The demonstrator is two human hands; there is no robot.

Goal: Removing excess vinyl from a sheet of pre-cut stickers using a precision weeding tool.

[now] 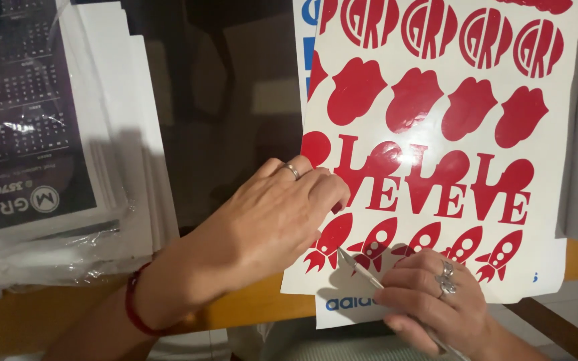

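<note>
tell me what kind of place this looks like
Likely a small sign or print workshop. A white vinyl sheet of cut red shapes lies under the left hand, the right hand works it with a thin pointed tool, and wrapped printed stacks sit beside.

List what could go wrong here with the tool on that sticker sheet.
1. The tool in the right hand points its tip at a red rocket; a slip might cut or tear the shape.
2. The left hand presses only the left edge of the sheet, whose bottom hangs over the table edge, so the sheet may shift or bend.
3. Left fingers sit near the tip and could get nicked.
</note>
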